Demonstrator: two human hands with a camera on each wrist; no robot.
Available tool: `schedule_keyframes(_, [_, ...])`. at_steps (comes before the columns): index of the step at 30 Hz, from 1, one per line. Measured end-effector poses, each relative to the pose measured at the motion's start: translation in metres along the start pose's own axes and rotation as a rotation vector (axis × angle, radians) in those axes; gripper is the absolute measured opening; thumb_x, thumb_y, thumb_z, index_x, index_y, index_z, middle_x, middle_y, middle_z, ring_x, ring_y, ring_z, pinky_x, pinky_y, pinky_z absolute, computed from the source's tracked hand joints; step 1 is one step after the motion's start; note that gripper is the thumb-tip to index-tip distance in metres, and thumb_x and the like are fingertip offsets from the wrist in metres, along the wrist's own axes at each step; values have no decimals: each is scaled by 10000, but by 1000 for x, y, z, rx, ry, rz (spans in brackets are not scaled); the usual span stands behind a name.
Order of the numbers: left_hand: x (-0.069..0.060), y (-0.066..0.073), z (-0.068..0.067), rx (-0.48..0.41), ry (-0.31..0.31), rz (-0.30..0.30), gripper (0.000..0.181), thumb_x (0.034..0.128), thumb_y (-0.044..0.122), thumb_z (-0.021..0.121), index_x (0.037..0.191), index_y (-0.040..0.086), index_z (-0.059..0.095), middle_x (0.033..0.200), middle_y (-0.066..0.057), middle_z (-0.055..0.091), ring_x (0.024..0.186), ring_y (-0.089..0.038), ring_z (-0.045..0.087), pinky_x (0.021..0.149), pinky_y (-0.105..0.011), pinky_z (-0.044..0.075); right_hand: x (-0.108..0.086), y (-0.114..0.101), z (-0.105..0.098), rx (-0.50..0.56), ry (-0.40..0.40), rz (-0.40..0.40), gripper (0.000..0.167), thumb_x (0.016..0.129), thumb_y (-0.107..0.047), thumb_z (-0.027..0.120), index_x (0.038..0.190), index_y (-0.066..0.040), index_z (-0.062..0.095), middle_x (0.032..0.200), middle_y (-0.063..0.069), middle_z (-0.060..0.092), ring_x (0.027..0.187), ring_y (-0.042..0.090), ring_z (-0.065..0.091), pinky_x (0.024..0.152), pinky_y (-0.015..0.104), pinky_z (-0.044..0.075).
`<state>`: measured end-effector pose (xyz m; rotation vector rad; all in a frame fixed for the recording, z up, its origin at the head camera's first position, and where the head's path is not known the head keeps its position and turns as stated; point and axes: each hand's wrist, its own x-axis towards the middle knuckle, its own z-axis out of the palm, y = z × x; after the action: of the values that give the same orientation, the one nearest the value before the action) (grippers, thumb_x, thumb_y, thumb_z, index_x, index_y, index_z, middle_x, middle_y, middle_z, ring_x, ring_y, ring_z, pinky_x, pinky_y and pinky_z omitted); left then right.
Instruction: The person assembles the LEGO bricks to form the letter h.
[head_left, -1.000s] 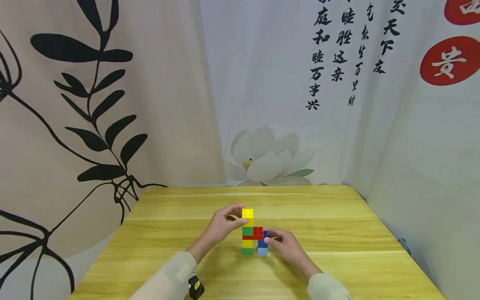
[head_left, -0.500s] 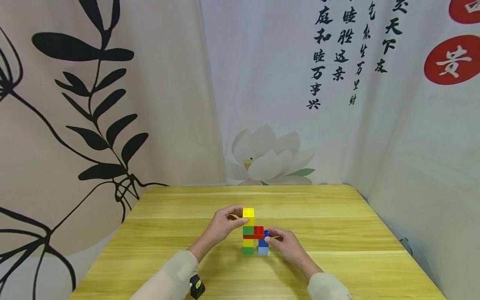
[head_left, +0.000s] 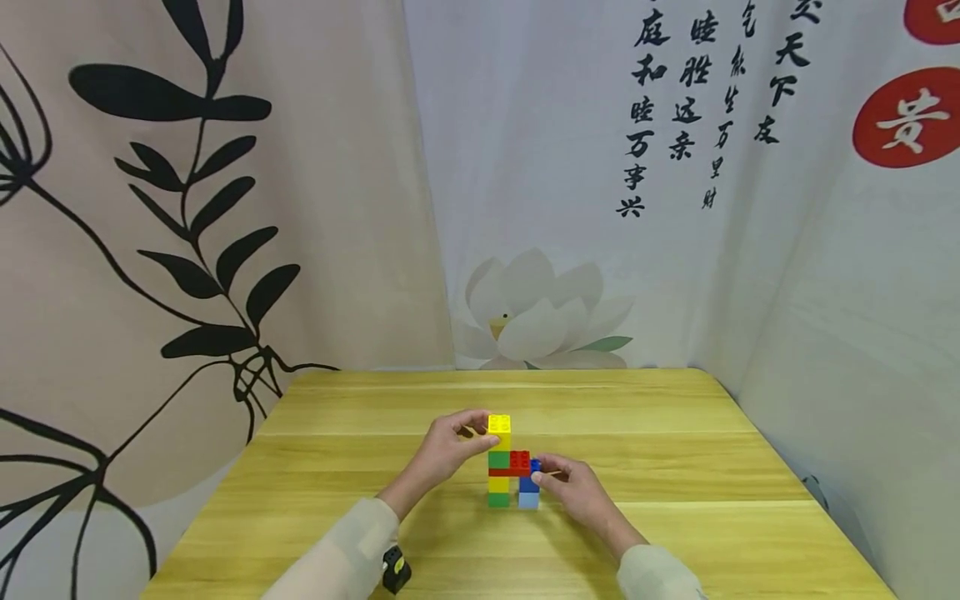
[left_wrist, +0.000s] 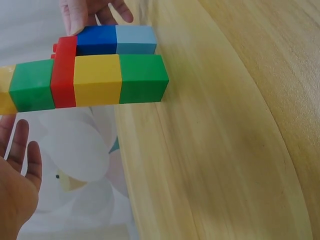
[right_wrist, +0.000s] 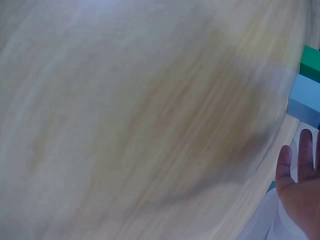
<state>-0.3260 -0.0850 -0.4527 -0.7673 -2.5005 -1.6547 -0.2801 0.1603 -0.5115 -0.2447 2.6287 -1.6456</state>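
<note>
In the head view, my left hand (head_left: 447, 447) pinches the yellow brick (head_left: 501, 425) at the top of a toy-brick build, thumb in front. Under it come a green brick (head_left: 498, 460), a red brick (head_left: 519, 463) reaching right, a lower yellow brick (head_left: 498, 484) and a bottom green brick (head_left: 498, 500). My right hand (head_left: 579, 492) pinches the blue brick (head_left: 527, 485), which sits on a light blue brick (head_left: 528, 501). The red brick spans both columns. The left wrist view shows the bottom green brick (left_wrist: 144, 79) beside the light blue brick (left_wrist: 136, 40).
The build stands upright on a wooden table (head_left: 360, 408). A small black object (head_left: 396, 570) shows beside the left sleeve (head_left: 341, 546). Behind the table hangs a curtain (head_left: 360, 208) printed with plants and writing.
The head view has shifted slightly, moving the whole scene a little within the frame. Both hands keep the same hold on the bricks.
</note>
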Motion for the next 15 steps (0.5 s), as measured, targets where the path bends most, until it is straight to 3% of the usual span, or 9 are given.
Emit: schedule_keyframes(15, [-2, -2, 3, -18, 14, 0, 371, 910, 310, 740, 1236, 147, 671, 1003, 33, 660, 967, -174, 598, 854, -339, 505, -1, -2, -2, 4, -16, -9, 488, 978, -327, 642, 1350, -16, 590, 1208, 99, 657, 1061, 248, 619, 907, 446, 516])
